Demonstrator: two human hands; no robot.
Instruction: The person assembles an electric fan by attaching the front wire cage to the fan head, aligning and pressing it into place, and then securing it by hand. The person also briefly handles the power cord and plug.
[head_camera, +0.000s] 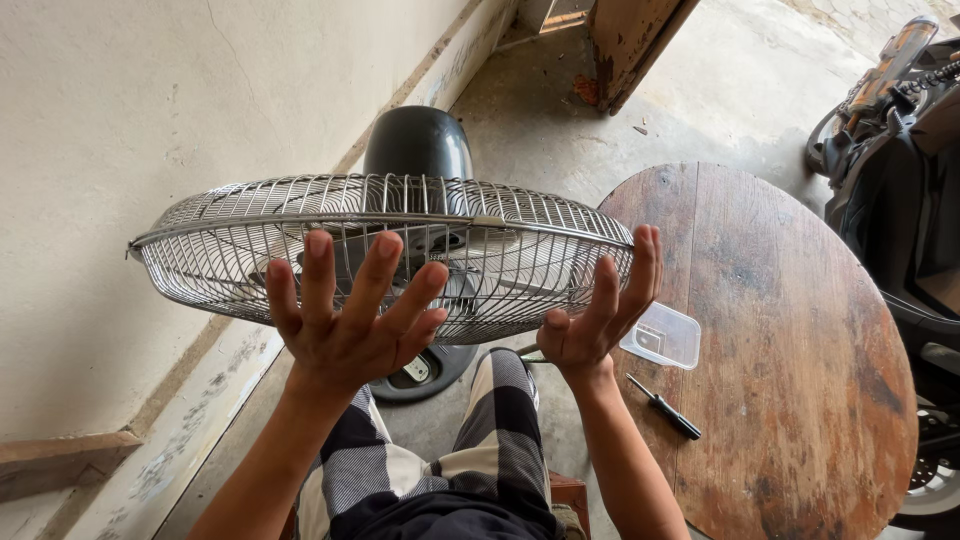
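A pedestal fan stands before me with its wire cage (500, 215) tilted flat and its black motor housing (418, 140) behind. My left hand (345, 315) spreads its fingers against the near underside of the cage. My right hand (600, 310) presses its open palm against the cage's right rim. The fan's round black base (425, 372) rests on the floor under the cage. Pale blades show through the wires.
A round wooden table (790, 340) stands at right with a clear plastic box (662, 335) and a black-handled screwdriver (663, 406) on it. A motorbike (900, 170) is parked at far right. A plaster wall (130, 110) runs along the left. My checked trousers (480, 450) are below.
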